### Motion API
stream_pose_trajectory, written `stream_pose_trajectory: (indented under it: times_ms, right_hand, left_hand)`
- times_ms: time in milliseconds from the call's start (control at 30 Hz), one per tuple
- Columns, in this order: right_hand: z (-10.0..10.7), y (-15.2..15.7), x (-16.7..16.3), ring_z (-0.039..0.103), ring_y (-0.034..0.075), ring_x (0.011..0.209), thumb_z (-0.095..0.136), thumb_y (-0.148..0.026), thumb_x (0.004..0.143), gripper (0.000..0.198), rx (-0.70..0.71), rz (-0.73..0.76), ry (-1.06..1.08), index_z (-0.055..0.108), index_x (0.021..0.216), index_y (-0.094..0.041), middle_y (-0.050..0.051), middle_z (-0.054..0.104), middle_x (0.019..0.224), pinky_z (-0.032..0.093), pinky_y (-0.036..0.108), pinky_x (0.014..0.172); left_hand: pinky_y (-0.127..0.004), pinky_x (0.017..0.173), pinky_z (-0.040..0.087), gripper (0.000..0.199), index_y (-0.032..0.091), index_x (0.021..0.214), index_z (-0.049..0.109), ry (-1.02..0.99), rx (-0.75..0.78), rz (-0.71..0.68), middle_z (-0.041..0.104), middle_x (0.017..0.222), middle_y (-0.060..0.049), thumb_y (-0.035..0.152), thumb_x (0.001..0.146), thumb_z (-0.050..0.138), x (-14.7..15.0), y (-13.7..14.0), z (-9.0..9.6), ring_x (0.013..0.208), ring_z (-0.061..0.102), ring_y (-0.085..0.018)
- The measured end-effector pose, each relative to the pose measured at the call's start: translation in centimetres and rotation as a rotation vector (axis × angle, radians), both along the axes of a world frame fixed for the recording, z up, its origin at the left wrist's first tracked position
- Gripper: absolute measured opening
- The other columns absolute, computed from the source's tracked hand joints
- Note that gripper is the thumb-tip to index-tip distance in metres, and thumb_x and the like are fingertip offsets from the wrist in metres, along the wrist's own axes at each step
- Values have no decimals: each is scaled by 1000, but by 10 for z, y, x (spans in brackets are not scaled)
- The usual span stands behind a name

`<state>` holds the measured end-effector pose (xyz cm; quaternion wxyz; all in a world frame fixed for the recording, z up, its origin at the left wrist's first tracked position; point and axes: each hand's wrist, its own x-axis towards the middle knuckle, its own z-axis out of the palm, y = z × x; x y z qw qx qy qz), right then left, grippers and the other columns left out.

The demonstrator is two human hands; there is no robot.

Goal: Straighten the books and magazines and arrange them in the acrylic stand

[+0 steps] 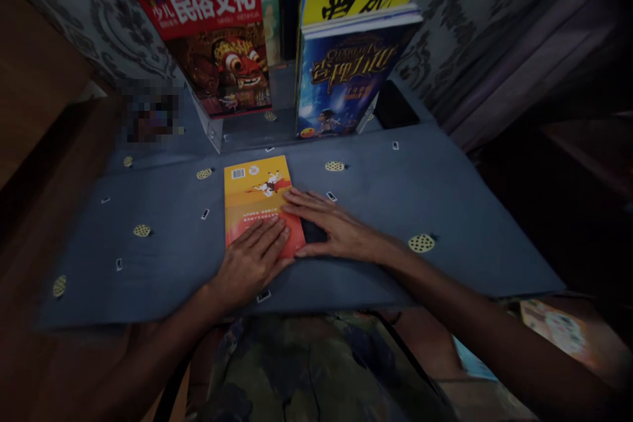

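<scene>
On the blue cloth (395,191) before you, near its front edge, the yellow-and-red book (260,199) lies flat. Your left hand (254,256) rests across its lower part, fingers extended, gripping nothing; your right hand (330,223) lies at its right edge, fingers and thumb spread, likewise unclenched. Advised: press lightly and evenly with the left, steadying the edge with the right.

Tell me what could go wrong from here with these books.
The left hand lies flat on the orange-and-yellow book, so an uneven press might crease its cover. The right hand touches its right side and could push it askew. If the cloth were dragged along, the standing red-covered book and blue-covered book might wobble or tip.
</scene>
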<state>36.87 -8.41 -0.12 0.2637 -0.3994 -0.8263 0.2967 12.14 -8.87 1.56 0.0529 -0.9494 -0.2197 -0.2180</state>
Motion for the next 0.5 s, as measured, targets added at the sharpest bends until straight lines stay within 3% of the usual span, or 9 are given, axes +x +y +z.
stream_pose_trajectory:
  times_ms: [200, 367, 500]
  right_hand:
    - [-2, -3, 1, 29, 28, 150, 71, -60, 82, 88, 31, -3, -36, 33, 155, -32, 9, 34, 162, 22, 55, 124]
    - [7, -6, 3, 29, 28, 150, 66, -62, 86, 84, 37, 5, -72, 30, 156, -33, 8, 31, 163, 22, 57, 123]
    - [18, -3, -5, 34, 29, 149, 64, -60, 88, 79, 87, 14, -93, 35, 155, -31, 9, 34, 161, 20, 57, 124]
  left_hand:
    - [-45, 104, 55, 43, 12, 135, 56, -1, -22, 22, 68, 131, -16, 36, 99, 56, 0, -1, 0, 120, 67, -28]
    - [-43, 109, 52, 46, 17, 143, 48, 3, -241, 22, 62, 141, -12, 37, 102, 49, -10, 4, 11, 130, 59, -24]
    - [-47, 117, 42, 50, 23, 152, 36, -38, -332, 183, 51, 151, -12, 29, 103, 43, -23, 19, 7, 142, 47, -22]
